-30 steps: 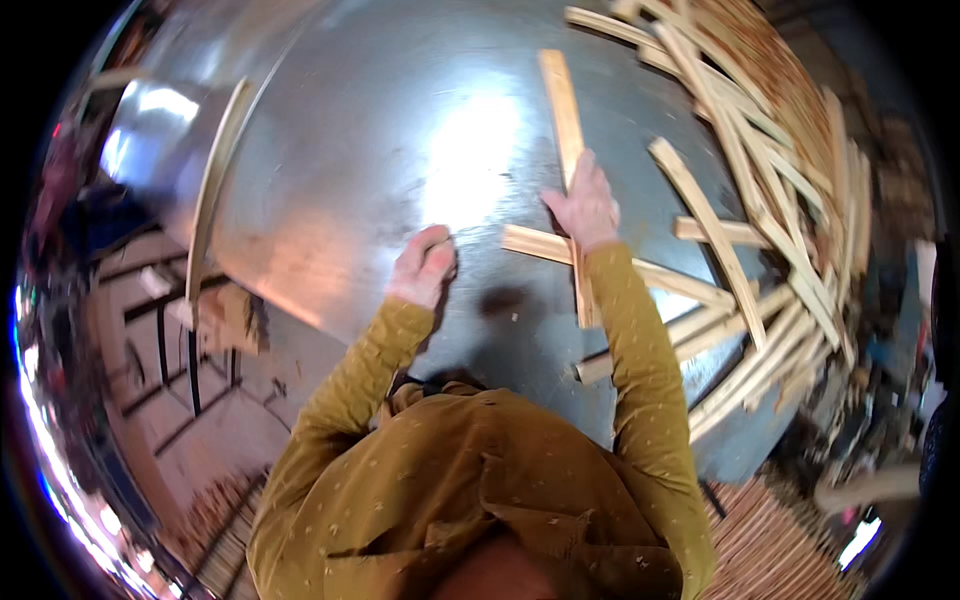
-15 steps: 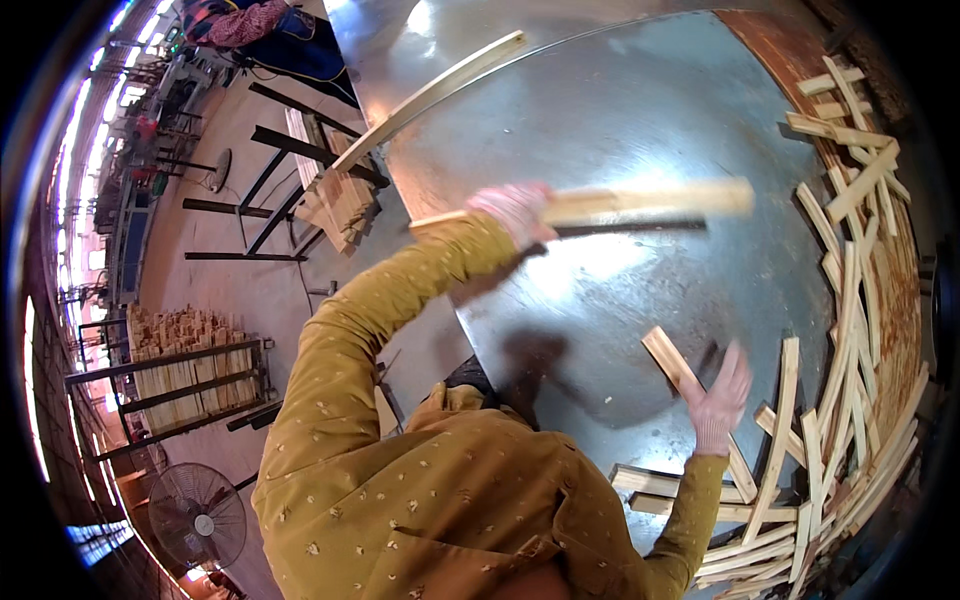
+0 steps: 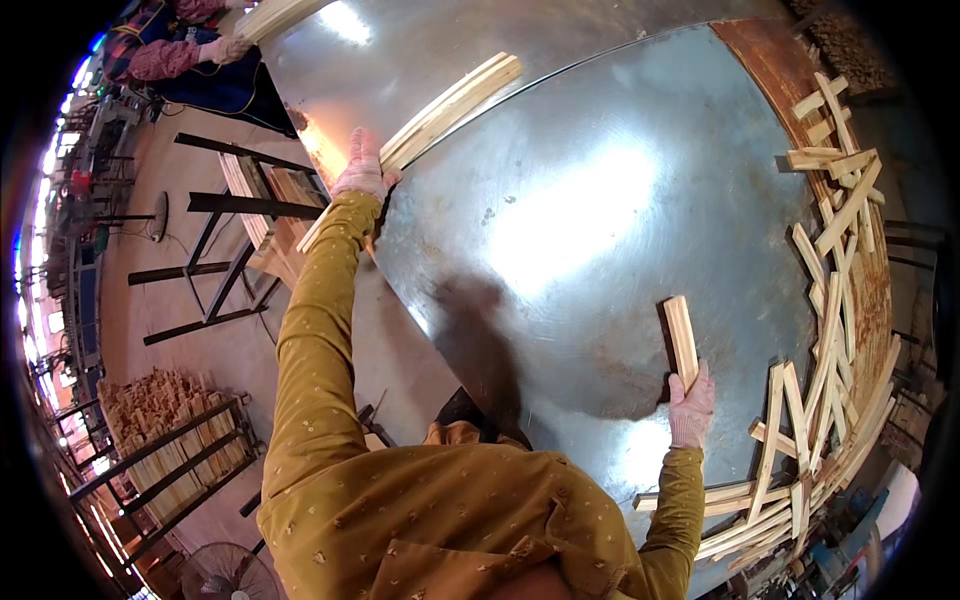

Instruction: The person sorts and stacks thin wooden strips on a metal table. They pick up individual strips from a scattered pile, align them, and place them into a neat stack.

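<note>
My left hand, in a pale pinkish glove, is at the table's left edge with its fingers stretched out. It rests against the near end of a few pale wooden strips lying side by side along the table seam. Part of a strip sticks out over the edge beside my wrist. On the right, my gloved right hand is closed round the near end of a short wooden strip. That strip points away from me over the metal tabletop; the fingertips are partly hidden.
Loose wooden strips lie heaped along the table's curved right side. At upper left, a co-worker's gloved hand holds pale wood. A black metal rack with boards, a stack of wood and a fan stand left.
My left hand has swung left and away with its wood, now beside the strip at the seam, its fingers straightened. My right hand has shifted slightly left, with a strip now in its grasp.
</note>
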Demonstrator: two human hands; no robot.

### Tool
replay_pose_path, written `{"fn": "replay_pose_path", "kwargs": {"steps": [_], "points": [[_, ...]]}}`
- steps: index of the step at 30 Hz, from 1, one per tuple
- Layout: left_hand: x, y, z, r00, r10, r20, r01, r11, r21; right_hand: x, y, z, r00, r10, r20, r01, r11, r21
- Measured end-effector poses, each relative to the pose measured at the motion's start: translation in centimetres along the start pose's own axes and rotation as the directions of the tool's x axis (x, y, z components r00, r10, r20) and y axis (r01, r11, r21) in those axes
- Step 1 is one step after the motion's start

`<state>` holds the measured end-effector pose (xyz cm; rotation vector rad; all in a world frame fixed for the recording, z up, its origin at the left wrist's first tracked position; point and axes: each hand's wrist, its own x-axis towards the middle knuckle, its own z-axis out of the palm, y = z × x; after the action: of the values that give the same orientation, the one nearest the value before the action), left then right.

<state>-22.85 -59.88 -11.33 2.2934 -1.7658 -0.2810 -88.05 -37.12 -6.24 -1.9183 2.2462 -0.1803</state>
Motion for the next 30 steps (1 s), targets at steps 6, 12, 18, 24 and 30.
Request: {"fn": "replay_pose_path", "kwargs": {"steps": [6, 12, 18, 24, 30], "points": [[1.9, 4.0, -4.6, 0.946, -0.08, 0.314, 0.015, 0.979, 0.205, 7.8, -6.3, -1.6, 0.863, 0.203, 0.463, -0.506, 0.343, 0.792], [-12.3, 21.2, -1.9, 0.948, 0.299, 0.113, -0.075, 0.551, -0.831, 16.7, -9.1, -4.7, 0.971, 0.086, 0.224, -0.18, -0.353, 0.918], [-27.6, 34.0, 4.1, 0.276, 0.771, 0.574, 0.265, 0.513, -0.816, 14.5, 0.9, -5.8, 0.97, -0.231, -0.074, 0.237, 0.839, 0.489], [-29.0, 33.3, 5.8, 0.381, 0.635, 0.672, 0.87, 0.0, -0.494, 0.7, 29.5, -4.4, 0.926, 0.364, 0.104, -0.286, 0.853, -0.437], [-30.9, 35.0, 9.0, 0.398, 0.574, 0.716, 0.917, -0.281, -0.285, -3.4, 28.8, -3.1, 0.935, 0.24, 0.26, -0.146, 0.931, -0.335]]}}
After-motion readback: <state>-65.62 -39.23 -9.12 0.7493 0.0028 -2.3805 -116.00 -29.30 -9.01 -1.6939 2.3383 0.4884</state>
